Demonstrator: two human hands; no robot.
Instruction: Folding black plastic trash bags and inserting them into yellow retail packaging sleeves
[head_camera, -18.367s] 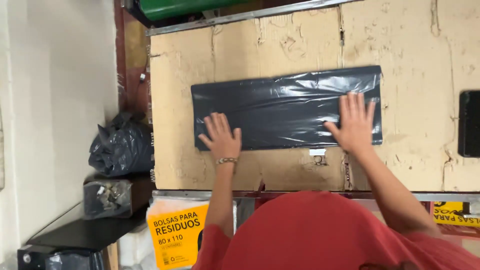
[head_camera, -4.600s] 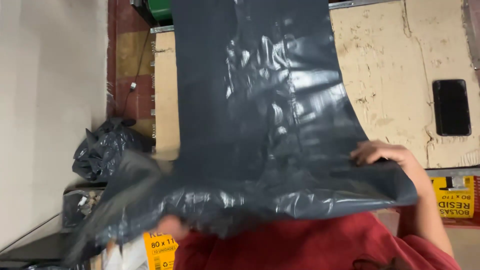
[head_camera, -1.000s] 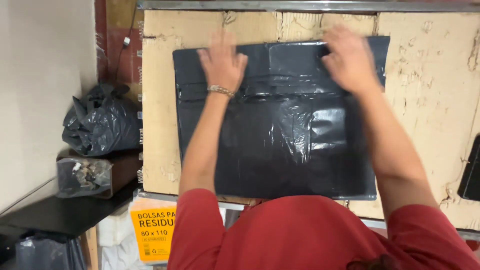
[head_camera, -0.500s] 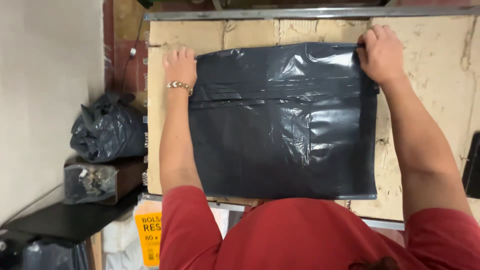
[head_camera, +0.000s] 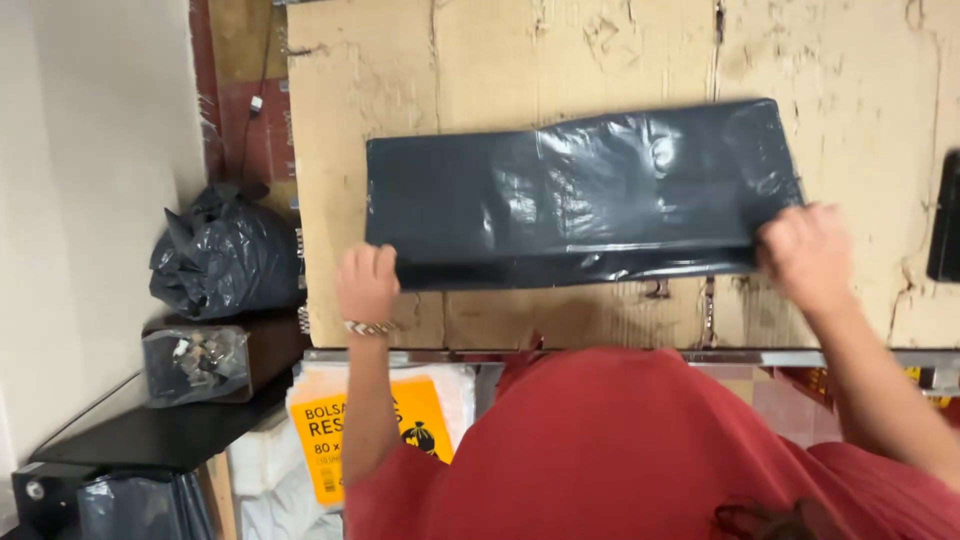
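Gripping folded dark bag (head_camera: 580, 195) corners | left hand (head_camera: 366, 282) pinched | right hand (head_camera: 806, 256) pinched, arms spread

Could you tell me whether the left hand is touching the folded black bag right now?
Touching. The head view shows the left hand with its fingers on the near left corner of the black bag, no gap between them.
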